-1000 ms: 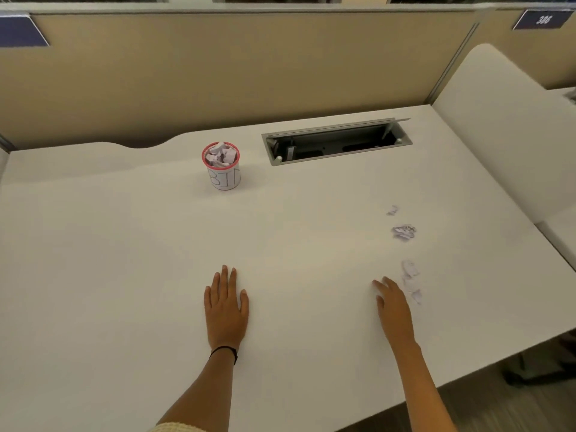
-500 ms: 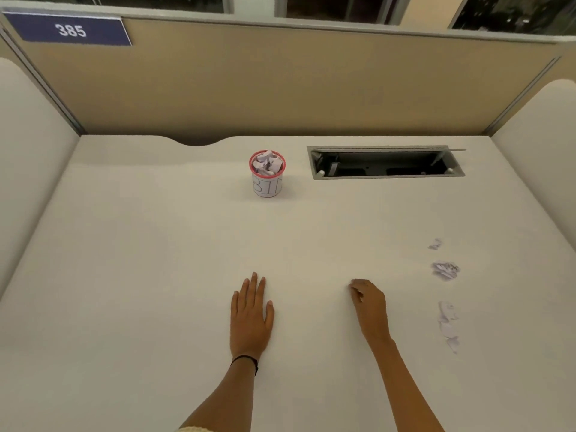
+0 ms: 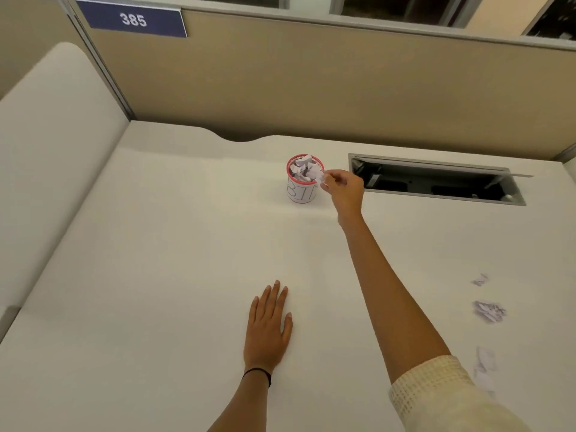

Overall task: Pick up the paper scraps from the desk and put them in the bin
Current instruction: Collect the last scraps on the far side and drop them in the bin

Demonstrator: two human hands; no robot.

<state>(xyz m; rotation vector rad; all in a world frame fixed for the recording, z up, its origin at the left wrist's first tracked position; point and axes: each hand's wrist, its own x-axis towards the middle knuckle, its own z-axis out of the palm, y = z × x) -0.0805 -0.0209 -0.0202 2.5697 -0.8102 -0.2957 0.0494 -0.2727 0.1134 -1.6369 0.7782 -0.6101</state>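
Left hand (image 3: 268, 325) lies flat on the desk (image 3: 156, 275), fingers straight, holding nothing. Near the right edge are three loose paper scraps not yet collected: a flat one (image 3: 484, 364) just past the sleeve (image 3: 436, 388), a crumpled one (image 3: 489, 311) beyond it, and a small one (image 3: 480, 279) furthest out. Right hand (image 3: 344, 190) is at full reach, fingertips pinching a white scrap (image 3: 322, 178) right at the right rim of the bin (image 3: 300, 196). The bin is a small pink-rimmed cup, heaped with paper above the rim. Risks, my read: the scrap sits over the rim edge, not the centre, so letting go here could drop it outside. The pile is full, so a new piece may roll off or knock others out. The bin looks light, and a knuckle nudge could tip it. The open cable cutout (image 3: 436, 182) is just right of the bin, and anything bouncing that way lands in the tray.
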